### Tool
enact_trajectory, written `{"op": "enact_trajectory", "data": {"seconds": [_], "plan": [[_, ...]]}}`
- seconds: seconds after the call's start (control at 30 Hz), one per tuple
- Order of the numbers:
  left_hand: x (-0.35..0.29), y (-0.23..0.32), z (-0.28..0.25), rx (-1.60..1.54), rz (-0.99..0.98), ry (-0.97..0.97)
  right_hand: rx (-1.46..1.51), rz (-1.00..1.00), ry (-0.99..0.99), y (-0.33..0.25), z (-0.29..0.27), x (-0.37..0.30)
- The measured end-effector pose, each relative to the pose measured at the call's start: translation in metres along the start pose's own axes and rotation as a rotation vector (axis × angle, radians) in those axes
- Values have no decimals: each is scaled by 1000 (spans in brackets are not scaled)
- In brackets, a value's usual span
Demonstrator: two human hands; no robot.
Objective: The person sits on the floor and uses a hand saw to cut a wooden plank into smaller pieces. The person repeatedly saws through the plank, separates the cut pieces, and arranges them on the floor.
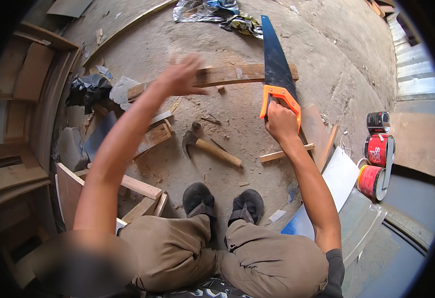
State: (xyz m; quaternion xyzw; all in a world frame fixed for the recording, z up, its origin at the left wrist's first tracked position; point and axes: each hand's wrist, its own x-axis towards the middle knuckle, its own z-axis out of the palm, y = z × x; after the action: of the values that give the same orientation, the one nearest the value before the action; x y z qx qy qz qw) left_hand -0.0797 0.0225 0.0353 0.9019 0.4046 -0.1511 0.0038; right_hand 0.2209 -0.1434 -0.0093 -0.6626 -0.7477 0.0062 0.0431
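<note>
My right hand (281, 120) is wrapped round the orange handle of a handsaw (276, 57). Its dark blade points away from me and crosses over the right end of a long wooden plank (250, 73); whether the teeth touch the wood I cannot tell. The plank lies crosswise beyond my feet. My left hand (181, 77), smeared by motion, has its fingers spread over the plank's left half and holds nothing. Between the plank and my feet, a claw hammer (215, 150) with a wooden handle rests on the floor.
Wood offcuts (153, 138) lie at left near a black plastic bag (89, 92). A wooden cabinet frame (31, 99) stands at far left. Red paint cans (376, 149) are at right, by sheet panels (344, 171). Crumpled wrappers (205, 11) lie at the far side. Dust and chips litter the concrete floor.
</note>
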Motion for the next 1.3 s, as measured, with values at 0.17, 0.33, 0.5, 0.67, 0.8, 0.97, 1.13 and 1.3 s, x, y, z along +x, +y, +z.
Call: {"op": "enact_trajectory", "data": {"seconds": [0.17,0.33,0.5,0.67,0.8,0.97,1.13,1.3], "plan": [[28,88,33,-183,202,389,3,-4,5,-7,-2,3],[-3,26,31,-199,-152,123,-21,2,36,2,-5,2],[-8,-15,34,-141,-285,99,-25,20,28,-10,-4,8],[40,69,29,-129,207,446,-24,40,19,-13,-1,7],[27,71,52,-133,85,552,-38,21,-3,-5,-2,2],[24,65,44,-381,-129,426,71,-58,37,9,-7,-5],[46,32,8,-763,-47,5,463,43,336,14,-25,-8],[34,44,23,-422,2,454,721,186,436,-11,-51,-19]]}}
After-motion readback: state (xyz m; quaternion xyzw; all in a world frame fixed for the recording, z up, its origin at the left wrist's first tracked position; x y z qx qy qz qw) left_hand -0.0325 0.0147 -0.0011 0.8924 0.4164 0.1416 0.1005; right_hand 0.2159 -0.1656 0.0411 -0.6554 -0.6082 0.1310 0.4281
